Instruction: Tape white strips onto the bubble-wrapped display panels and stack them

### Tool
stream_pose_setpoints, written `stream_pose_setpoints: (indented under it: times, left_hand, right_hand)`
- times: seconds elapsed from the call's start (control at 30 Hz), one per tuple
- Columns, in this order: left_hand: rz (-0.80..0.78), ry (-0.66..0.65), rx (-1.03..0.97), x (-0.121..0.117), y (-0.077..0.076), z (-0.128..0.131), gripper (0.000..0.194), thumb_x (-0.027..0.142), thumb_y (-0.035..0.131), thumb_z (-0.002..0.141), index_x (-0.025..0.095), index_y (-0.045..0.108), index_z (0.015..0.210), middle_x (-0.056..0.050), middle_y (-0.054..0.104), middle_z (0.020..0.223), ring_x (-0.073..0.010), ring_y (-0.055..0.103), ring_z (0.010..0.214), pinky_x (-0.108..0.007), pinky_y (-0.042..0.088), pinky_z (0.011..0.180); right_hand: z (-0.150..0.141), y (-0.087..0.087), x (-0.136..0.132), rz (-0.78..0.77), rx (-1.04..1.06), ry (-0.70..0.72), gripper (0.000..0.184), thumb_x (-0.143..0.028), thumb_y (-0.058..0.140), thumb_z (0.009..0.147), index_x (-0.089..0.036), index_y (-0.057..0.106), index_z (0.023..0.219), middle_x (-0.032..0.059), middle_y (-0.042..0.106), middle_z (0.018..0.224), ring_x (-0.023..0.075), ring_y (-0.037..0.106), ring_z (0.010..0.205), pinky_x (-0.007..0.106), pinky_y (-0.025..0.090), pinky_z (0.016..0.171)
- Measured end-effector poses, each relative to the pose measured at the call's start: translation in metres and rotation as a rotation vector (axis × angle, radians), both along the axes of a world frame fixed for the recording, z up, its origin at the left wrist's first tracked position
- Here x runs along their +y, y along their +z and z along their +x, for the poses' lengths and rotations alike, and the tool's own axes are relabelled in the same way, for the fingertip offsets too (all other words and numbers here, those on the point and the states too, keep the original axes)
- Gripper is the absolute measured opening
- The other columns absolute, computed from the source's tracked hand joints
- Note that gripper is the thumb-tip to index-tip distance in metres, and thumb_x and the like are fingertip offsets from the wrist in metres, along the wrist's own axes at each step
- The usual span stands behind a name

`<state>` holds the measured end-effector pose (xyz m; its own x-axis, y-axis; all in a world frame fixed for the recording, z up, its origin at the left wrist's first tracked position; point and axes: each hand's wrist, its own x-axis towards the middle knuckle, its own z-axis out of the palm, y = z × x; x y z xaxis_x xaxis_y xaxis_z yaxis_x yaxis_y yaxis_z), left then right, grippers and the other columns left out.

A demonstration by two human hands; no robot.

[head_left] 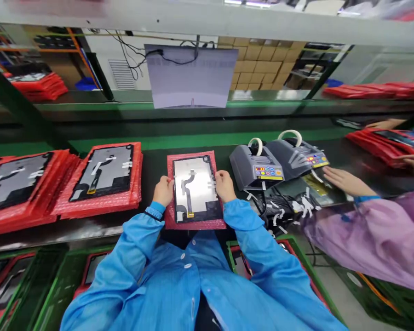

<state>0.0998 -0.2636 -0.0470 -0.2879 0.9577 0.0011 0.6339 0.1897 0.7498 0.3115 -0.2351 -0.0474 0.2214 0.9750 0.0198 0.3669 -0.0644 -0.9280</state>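
Factory counter (152, 166) is running dark under a green edge, with cardboard cartons (258, 59) stacked beyond it. Person in a blue smock (179, 276) is working at it, leaning over a tablet back panel (195, 188) that is lying on a red bubble-wrap pouch (170, 216), directly in front of the chest. Panel's long axis is pointing away from the body, tilted only slightly. Left hand (163, 191) is grasping the panel's left long edge and right hand (225, 185) is grasping its right long edge, both around mid-length, so neither hand is clearly nearer. How hard they are pressing, I can't tell. More panels in red pouches (105, 174) are lying in a row to the left, closer to the left hand. Two grey tape dispensers (255, 165) are sitting to the right, closer to the right hand. Co-worker's hand (347, 180), coming out of a lilac sleeve (365, 234), is resting on a dark sheet (290, 193) just beside the dispensers, well apart from the person's own hands
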Motion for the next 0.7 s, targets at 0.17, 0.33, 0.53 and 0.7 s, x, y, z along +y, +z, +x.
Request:
stream_pose_setpoints:
  times: [0.17, 0.33, 0.53, 0.7]
  left_hand:
    - [0.136, 0.012, -0.231, -0.022, 0.02, -0.011, 0.006, 0.018, 0.053, 0.084, 0.021, 0.05, 0.08, -0.002, 0.062, 0.07, -0.0202, 0.064, 0.076, -0.034, 0.048, 0.082]
    - [0.4, 0.044, -0.258, -0.049, 0.091, -0.084, 0.023, 0.013, 0.059, 0.081, 0.014, 0.059, 0.104, -0.007, 0.068, 0.1, -0.0219, 0.064, 0.102, -0.04, 0.044, 0.101]
    - [0.265, 0.233, -0.066, -0.039, 0.126, -0.206, 0.012, 0.011, 0.058, 0.081, 0.008, 0.062, 0.092, -0.008, 0.07, 0.104, -0.0255, 0.058, 0.118, -0.043, 0.033, 0.112]
    - [0.169, 0.312, -0.149, -0.04, 0.085, -0.237, 0.009, 0.008, 0.064, 0.076, 0.006, 0.062, 0.085, -0.012, 0.07, 0.112, -0.0278, 0.049, 0.131, -0.045, 0.022, 0.117]
  right_hand:
    - [-0.005, 0.022, 0.0, -0.018, 0.479, 0.245, 0.047, -0.057, 0.072, 0.059, -0.017, 0.064, 0.082, 0.0061, 0.068, 0.071, 0.0239, 0.067, 0.072, 0.038, 0.053, 0.068]
    - [-0.084, 0.068, 0.03, 0.092, 0.563, 0.361, 0.037, -0.041, 0.074, 0.063, -0.016, 0.067, 0.089, 0.004, 0.072, 0.077, 0.0206, 0.069, 0.079, 0.037, 0.055, 0.076]
    - [-0.23, 0.076, 0.055, 0.059, 0.348, 0.53, 0.023, -0.031, 0.054, 0.083, -0.013, 0.066, 0.09, 0.0073, 0.071, 0.086, 0.0193, 0.068, 0.087, 0.035, 0.053, 0.084]
    - [-0.252, 0.03, 0.049, -0.021, 0.052, 0.453, 0.043, -0.044, 0.059, 0.082, -0.01, 0.063, 0.107, 0.0189, 0.066, 0.111, 0.0255, 0.061, 0.113, 0.041, 0.044, 0.1]
